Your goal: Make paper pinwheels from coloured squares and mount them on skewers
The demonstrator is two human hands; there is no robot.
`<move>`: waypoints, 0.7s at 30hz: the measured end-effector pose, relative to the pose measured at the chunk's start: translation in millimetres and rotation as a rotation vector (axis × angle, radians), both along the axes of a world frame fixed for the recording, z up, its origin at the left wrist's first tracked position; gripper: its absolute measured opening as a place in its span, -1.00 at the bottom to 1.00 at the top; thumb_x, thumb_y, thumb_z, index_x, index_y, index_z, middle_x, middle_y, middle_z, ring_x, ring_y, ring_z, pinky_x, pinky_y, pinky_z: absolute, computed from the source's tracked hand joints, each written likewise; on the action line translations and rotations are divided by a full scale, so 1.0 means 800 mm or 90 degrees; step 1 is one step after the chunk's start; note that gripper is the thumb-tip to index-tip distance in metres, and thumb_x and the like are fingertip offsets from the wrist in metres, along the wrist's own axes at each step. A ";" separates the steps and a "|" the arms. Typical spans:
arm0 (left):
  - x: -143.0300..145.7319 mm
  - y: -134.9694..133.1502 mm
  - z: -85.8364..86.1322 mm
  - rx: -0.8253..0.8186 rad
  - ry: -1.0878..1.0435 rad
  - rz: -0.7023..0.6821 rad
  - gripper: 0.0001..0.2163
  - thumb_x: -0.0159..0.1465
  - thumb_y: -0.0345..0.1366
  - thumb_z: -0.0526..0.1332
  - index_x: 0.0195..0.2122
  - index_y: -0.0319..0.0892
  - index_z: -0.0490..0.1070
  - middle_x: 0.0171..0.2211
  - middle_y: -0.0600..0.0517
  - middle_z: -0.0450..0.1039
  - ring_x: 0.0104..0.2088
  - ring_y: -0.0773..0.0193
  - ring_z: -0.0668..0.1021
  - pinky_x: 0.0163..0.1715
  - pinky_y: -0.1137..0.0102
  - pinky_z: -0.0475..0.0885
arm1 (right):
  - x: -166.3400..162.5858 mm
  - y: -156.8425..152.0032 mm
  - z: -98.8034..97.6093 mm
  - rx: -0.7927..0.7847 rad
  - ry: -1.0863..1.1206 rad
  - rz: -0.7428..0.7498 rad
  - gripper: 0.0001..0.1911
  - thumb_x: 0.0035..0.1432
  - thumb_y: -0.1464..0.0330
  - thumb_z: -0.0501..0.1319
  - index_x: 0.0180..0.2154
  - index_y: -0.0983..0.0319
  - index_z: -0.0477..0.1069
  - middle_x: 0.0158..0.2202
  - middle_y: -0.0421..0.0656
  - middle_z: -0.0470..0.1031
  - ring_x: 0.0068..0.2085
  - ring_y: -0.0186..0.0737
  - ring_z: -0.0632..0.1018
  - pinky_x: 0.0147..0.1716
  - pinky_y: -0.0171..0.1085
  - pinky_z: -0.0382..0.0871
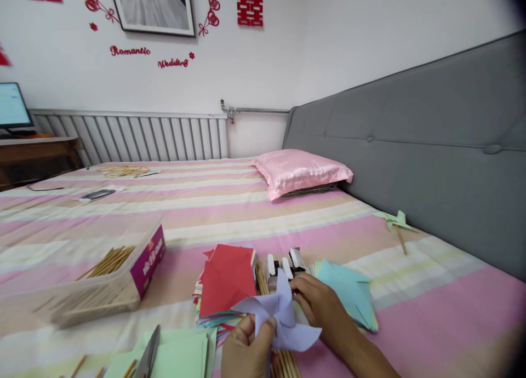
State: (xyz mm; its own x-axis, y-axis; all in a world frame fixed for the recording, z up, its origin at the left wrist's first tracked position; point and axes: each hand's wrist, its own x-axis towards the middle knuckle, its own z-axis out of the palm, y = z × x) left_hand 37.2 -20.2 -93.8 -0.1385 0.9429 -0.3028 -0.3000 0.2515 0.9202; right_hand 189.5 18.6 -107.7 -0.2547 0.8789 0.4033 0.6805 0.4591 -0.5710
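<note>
A lavender paper pinwheel is pinched between the thumb and fingers of my left hand at the bottom centre. My right hand is just right of it, beside small boxes with raised white flaps. Its fingers are bent together, their tips partly hidden behind a pinwheel blade. Whether they hold anything is hidden. Wooden sticks lie beneath the pinwheel. To the left is a stack of coloured paper topped with a red sheet; a light blue paper stack lies beyond my right hand.
Scissors rest on green paper sheets at front left. Behind them stands a clear plastic box holding wooden sticks. A green pinwheel leans near the grey headboard. Farther back are a pink pillow and a phone.
</note>
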 end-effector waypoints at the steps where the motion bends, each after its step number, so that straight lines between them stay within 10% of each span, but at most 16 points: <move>1: 0.000 0.000 0.001 0.001 0.002 0.002 -0.77 -0.14 -0.24 0.26 -0.53 -0.33 0.44 -0.77 0.06 0.37 -0.77 0.46 0.27 -0.79 0.57 0.17 | 0.000 0.000 0.001 0.001 0.003 0.000 -0.76 0.05 0.59 0.01 -0.38 0.20 0.37 -0.39 -0.18 0.39 -0.33 -0.26 0.43 -0.35 -0.32 0.26; 17: 0.001 -0.004 0.022 0.021 0.017 0.072 -0.82 -0.19 -0.28 0.26 -0.61 -0.32 0.46 -0.78 0.07 0.37 -0.75 0.44 0.31 -0.80 0.59 0.20 | 0.006 -0.009 0.026 0.019 0.190 -0.153 -0.71 0.15 0.30 0.03 -0.18 0.21 0.46 -0.22 -0.06 0.54 -0.21 -0.12 0.53 -0.22 -0.22 0.38; 21: -0.002 -0.005 0.031 0.056 0.087 0.114 -0.86 -0.18 -0.29 0.24 -0.66 -0.28 0.44 -0.85 0.15 0.27 -0.79 0.45 0.25 -0.80 0.57 0.16 | 0.009 -0.015 0.036 -0.110 0.296 -0.140 -0.71 0.11 0.24 0.07 -0.24 0.23 0.48 -0.43 -0.14 0.55 -0.39 -0.20 0.54 -0.42 -0.34 0.38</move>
State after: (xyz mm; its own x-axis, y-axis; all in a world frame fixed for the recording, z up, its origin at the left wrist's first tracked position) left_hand 35.8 -24.5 -69.0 -0.3398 0.9215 -0.1882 -0.2040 0.1231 0.9712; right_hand 196.4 6.7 -79.0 0.1144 0.9549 0.2740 0.4071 0.2065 -0.8897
